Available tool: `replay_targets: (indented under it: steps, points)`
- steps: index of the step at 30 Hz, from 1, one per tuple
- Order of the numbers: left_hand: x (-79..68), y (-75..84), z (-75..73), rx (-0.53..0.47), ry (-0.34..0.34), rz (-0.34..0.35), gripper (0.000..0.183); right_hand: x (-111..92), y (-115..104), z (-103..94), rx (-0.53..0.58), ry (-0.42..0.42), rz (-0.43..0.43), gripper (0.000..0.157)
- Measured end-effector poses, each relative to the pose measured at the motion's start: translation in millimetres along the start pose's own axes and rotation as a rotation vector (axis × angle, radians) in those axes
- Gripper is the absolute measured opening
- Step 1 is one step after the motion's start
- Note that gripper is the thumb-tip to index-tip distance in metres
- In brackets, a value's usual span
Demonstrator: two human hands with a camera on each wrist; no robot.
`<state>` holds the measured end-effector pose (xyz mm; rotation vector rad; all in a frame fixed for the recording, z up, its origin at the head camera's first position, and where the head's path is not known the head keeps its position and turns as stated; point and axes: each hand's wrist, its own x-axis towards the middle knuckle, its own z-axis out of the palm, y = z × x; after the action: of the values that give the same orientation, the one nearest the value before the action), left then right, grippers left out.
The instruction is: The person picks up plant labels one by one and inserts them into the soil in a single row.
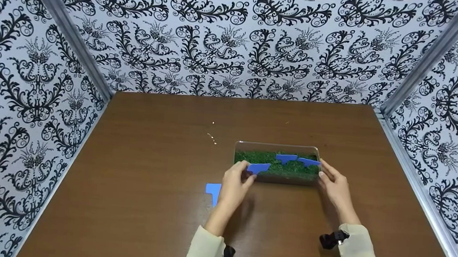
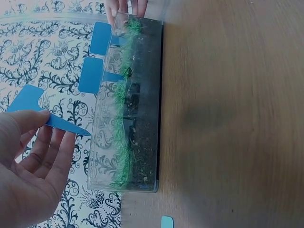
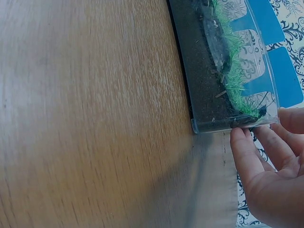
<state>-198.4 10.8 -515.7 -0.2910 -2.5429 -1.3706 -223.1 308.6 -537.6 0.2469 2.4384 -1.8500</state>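
Observation:
My left hand [image 1: 235,184] pinches a blue T-shaped plant label [image 1: 258,168] between thumb and fingers. In the left wrist view this label [image 2: 61,124] tilts, its pointed stem toward the near wall of a clear rectangular planter [image 2: 159,95]. Dark soil [image 3: 204,90] and green grass [image 1: 251,157] fill the planter. Two more blue labels, one nearer the middle [image 1: 286,158] and one at the right end [image 1: 309,162], stand upright in the grass. My right hand [image 1: 336,190] touches the planter's right end wall with its fingertips, fingers mostly straight.
Another blue label [image 1: 212,189] lies on the brown wooden table [image 1: 148,171], partly hidden behind my left forearm. Small pale specks [image 1: 212,137] dot the table left of the planter. Patterned black-and-white walls [image 1: 227,42] enclose the back and sides.

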Motion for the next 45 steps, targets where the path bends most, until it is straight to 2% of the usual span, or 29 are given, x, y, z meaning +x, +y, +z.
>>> replay_targets:
  steps: [14, 24, 34, 45]
  points:
    - [9.1, 6.2, -0.1, -0.012, -0.01, 0.029, 0.011, 0.0, -1.2, 0.3, 0.02, -0.019, -0.012, 0.05]
    - [12.8, 10.9, 0.1, 0.005, -0.011, 0.021, 0.012, 1.2, -0.1, 0.8, 0.024, -0.009, -0.008, 0.049]
    - [17.0, 12.1, 1.1, 0.003, -0.004, 0.054, 0.013, 0.9, 0.0, 0.2, 0.024, 0.0, -0.01, 0.049]
    - [24.9, 16.2, 0.4, 0.009, -0.008, 0.031, 0.013, 0.5, -0.5, 0.1, 0.013, -0.007, -0.004, 0.049]
